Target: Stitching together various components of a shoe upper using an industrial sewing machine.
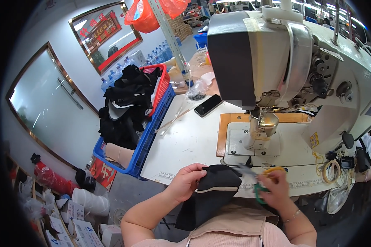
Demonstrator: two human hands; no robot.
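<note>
Nearest, a tan apron [235, 222] covers the lap, and the black cloth [218, 177] hangs over it at the table's near edge, a pale strip [217, 189] running across it. The left hand [189, 181] is at the cloth's left side, thumb and fingers pinching its upper left edge; most of the cloth lies right of these fingers, with a dark part hanging below them. The right hand [276, 188], right of the cloth, has its fingers curled around green-handled scissors [258, 193]. Their blurred blades point left toward the cloth's upper right edge; whether they touch it, I cannot tell. Something yellow [273, 169] shows by those fingers, too blurred to name.

Beyond the hands is the white table [181, 144], with a sewing machine [272, 61] on the right and a phone [208, 106] farther back. Left of the table, black pieces [125, 99] are heaped over a blue crate [143, 158] and a red basket [164, 84]. Farther off stand water bottles [163, 53].
</note>
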